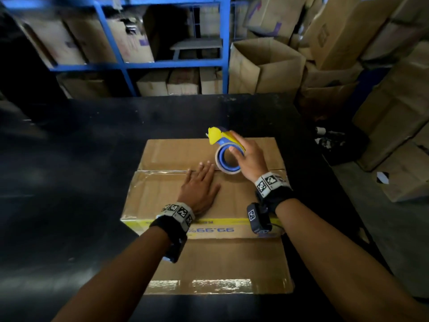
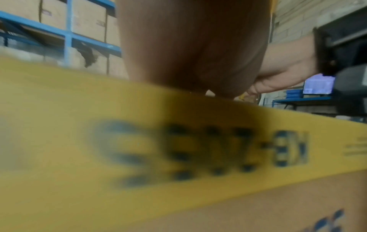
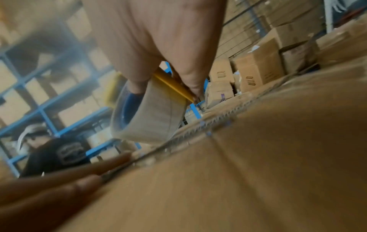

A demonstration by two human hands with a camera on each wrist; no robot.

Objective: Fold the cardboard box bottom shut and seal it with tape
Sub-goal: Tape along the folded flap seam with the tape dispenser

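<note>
A brown cardboard box (image 1: 167, 191) stands on the black table (image 1: 81, 159), its two flaps folded flat and meeting at a seam across the middle. My left hand (image 1: 199, 184) lies flat on the near flap, fingers straight, tips at the seam. My right hand (image 1: 246, 159) grips a blue and yellow tape dispenser (image 1: 226, 147) with its clear tape roll (image 3: 147, 116) just above the seam, right of the left fingers (image 3: 65, 177). Shiny tape covers the seam's left part. In the left wrist view my palm (image 2: 194, 47) presses above the box's yellow printed band (image 2: 198, 141).
A loose flap (image 1: 220, 266) with shiny tape hangs out towards me at the table's near edge. Blue shelving (image 1: 162, 63) full of cartons stands behind the table. An empty carton (image 1: 267, 66) and stacked boxes (image 1: 383, 101) crowd the right side.
</note>
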